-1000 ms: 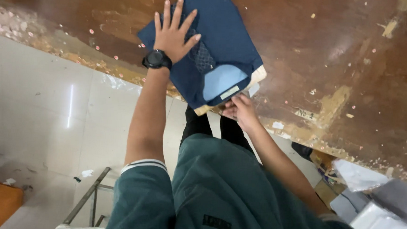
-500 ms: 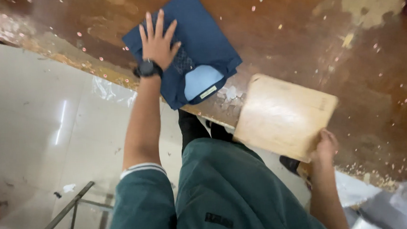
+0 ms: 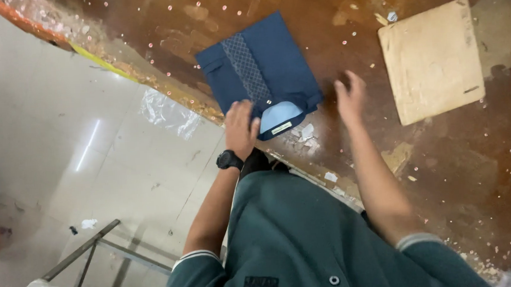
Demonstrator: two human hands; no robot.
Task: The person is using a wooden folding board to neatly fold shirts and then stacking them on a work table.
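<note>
We take the folded navy-blue shirt (image 3: 260,73), with its patterned strip down the front and pale blue collar lining, as our landmark. It lies flat on the worn brown wooden table (image 3: 339,174), close to the table's edge nearest the person, its collar end pointing back toward them.

The left hand (image 3: 241,128), with a black wristwatch (image 3: 229,160) on the wrist behind it, rests at the shirt's collar end. Its fingers are loosely curled and lie against the fabric beside the pale collar lining; we cannot tell whether they pinch the cloth or only touch it.

The right hand (image 3: 351,98) hangs just beside the shirt's right edge, over bare table, fingers spread and loose, holding nothing. It looks blurred.

Well to the right of the shirt, a flat square piece of tan cardboard (image 3: 433,58) lies on the table, apart from both hands. Small white paper scraps (image 3: 303,133) sit just by the collar end, and tiny pale specks dot the wood all round the shirt. On the shirt's left, beyond the table edge, we see pale floor tiles (image 3: 69,141). The person wears a dark green top (image 3: 307,240) with striped cuffs.
</note>
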